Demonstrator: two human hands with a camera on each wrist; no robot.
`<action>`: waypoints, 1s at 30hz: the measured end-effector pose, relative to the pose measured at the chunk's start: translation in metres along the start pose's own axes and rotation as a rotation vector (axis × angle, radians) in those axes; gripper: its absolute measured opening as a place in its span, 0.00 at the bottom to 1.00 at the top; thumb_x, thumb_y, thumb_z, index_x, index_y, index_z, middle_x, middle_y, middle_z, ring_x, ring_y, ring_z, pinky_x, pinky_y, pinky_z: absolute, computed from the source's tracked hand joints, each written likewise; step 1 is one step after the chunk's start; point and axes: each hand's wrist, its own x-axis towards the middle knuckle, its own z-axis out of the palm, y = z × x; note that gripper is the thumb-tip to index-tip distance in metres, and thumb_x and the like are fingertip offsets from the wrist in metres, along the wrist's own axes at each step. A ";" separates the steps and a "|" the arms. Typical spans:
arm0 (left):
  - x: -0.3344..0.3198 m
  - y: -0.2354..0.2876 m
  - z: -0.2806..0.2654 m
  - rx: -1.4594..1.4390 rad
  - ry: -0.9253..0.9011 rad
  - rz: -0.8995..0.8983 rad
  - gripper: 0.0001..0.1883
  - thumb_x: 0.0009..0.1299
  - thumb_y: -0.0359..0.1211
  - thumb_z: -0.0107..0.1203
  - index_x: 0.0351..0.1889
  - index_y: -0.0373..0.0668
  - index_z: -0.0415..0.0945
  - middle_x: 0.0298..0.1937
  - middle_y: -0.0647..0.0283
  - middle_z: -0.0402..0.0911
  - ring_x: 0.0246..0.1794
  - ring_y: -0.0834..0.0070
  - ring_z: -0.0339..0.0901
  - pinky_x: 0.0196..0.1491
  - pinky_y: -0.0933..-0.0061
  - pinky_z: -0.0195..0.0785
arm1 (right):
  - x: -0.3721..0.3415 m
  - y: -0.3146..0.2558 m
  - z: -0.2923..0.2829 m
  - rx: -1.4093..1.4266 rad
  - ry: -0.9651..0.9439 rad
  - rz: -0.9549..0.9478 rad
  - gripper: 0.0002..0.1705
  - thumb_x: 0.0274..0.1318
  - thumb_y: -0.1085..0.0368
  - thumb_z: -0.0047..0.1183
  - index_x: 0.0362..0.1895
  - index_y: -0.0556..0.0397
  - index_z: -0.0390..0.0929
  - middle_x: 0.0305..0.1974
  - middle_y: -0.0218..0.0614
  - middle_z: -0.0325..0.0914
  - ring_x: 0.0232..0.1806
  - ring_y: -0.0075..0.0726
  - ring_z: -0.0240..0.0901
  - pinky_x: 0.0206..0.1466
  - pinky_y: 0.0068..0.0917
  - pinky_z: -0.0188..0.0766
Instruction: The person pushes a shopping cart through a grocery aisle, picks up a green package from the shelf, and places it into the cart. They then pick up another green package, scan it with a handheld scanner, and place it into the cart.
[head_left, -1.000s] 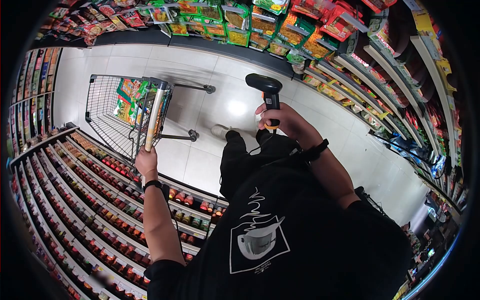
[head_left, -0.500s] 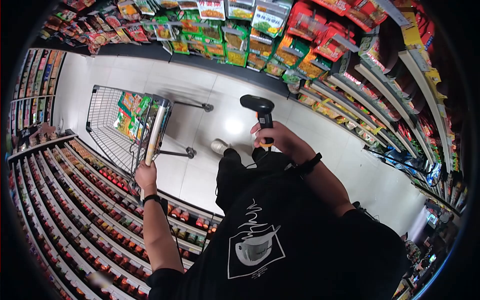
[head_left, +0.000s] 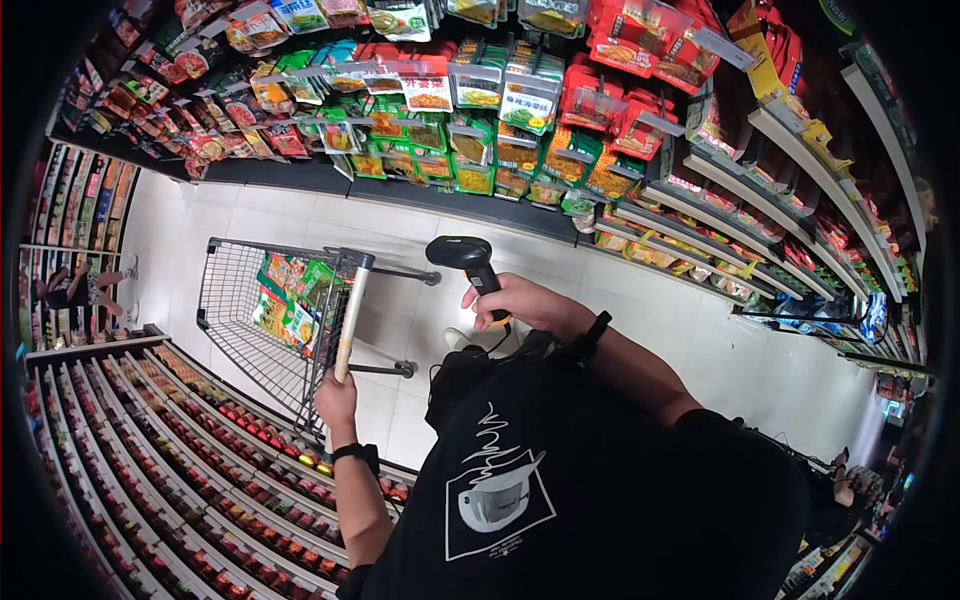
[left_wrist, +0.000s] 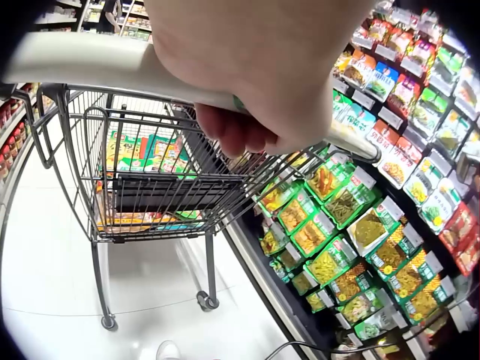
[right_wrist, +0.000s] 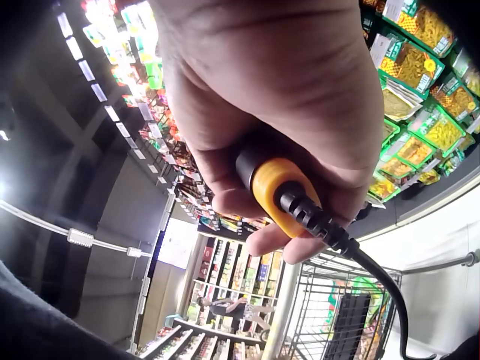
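My left hand (head_left: 337, 405) grips the pale handle (head_left: 352, 312) of a wire shopping cart near its end. In the left wrist view the fingers curl under that handle. Green, red and white food packets (head_left: 298, 325) lie in the cart's basket. My right hand (head_left: 528, 303) holds a black barcode scanner (head_left: 460, 253) by its grip, the head pointing toward the cart. The right wrist view has the fingers wrapped round the grip, with its yellow-orange base end (right_wrist: 271, 178) and black cable (right_wrist: 386, 281) coming out below the palm.
Racks of hanging food packets (head_left: 530, 90) line one side of the aisle. Across from them stand long shelves of jars (head_left: 230, 470). Pale floor tiles (head_left: 660, 345) run between. Another person (head_left: 75, 290) is near the far shelves.
In the head view, the cart and left hand have shifted right and down, while the scanner has shifted left and down. More hanging packets show at the top. Both hands keep their hold.
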 end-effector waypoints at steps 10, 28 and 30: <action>-0.002 0.003 -0.034 -0.272 -0.115 0.205 0.20 0.77 0.45 0.66 0.53 0.37 0.82 0.48 0.41 0.88 0.50 0.40 0.86 0.53 0.43 0.79 | 0.070 -0.004 0.050 -0.118 -0.041 0.040 0.21 0.64 0.62 0.61 0.56 0.62 0.82 0.36 0.35 0.85 0.38 0.28 0.84 0.47 0.27 0.77; 0.017 0.137 -0.112 -1.518 -0.549 0.313 0.19 0.84 0.33 0.60 0.68 0.33 0.76 0.65 0.50 0.85 0.66 0.66 0.82 0.73 0.61 0.71 | 0.124 -0.020 0.115 -0.767 -0.356 -0.173 0.19 0.63 0.59 0.65 0.52 0.58 0.84 0.42 0.41 0.88 0.48 0.39 0.85 0.55 0.38 0.79; 0.014 0.148 -0.109 -1.589 -0.487 0.275 0.16 0.83 0.32 0.61 0.64 0.32 0.79 0.65 0.53 0.85 0.64 0.68 0.82 0.70 0.64 0.73 | 0.132 -0.016 0.099 -0.720 -0.422 -0.166 0.22 0.63 0.58 0.66 0.55 0.59 0.83 0.48 0.44 0.88 0.53 0.42 0.84 0.59 0.39 0.78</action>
